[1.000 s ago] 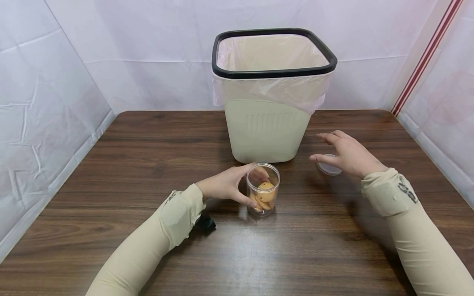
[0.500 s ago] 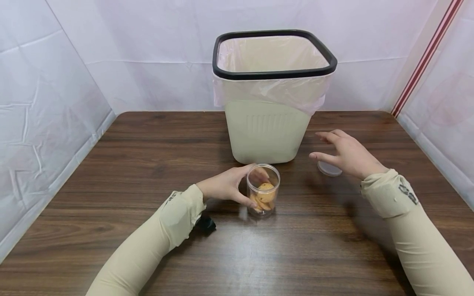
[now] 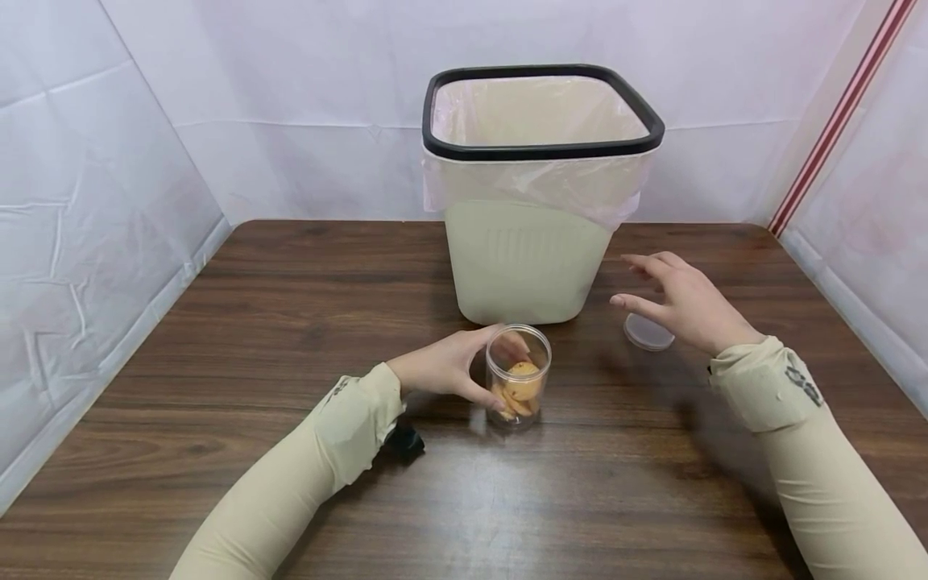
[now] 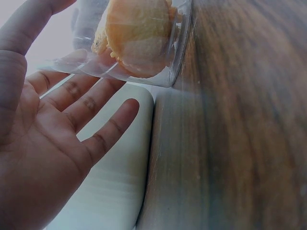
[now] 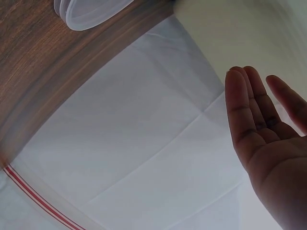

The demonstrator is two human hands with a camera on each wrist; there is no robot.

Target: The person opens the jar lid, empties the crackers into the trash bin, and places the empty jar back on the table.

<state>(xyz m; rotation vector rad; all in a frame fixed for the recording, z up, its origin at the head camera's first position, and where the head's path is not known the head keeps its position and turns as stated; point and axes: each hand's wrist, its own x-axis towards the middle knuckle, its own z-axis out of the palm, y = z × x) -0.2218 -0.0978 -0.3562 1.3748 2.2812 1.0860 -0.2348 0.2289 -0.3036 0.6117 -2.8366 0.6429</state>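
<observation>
A clear plastic jar (image 3: 540, 403) without its lid stands upright on the table, with several round golden cookies (image 3: 524, 383) inside. My left hand (image 3: 449, 362) holds the jar from its left side, thumb at the front and fingers behind. In the left wrist view the cookies (image 4: 139, 36) show through the jar wall, above the spread fingers. My right hand (image 3: 692, 302) hovers on the right with nothing in it, thumb apart from the fingers. Beneath it a round translucent lid (image 3: 647, 334) lies on the table, partly covered by the hand.
A pale green bin (image 3: 529, 258) with a black rim and a pinkish liner stands just behind the jar. White sheeting (image 3: 304, 161) encloses the back and sides of the brown wooden table (image 3: 217, 338). A small black object (image 3: 406, 443) sits below the left wrist.
The view has shifted slightly, so everything appears a little lower and further right. Both hands keep their poses, and the left still holds the jar.
</observation>
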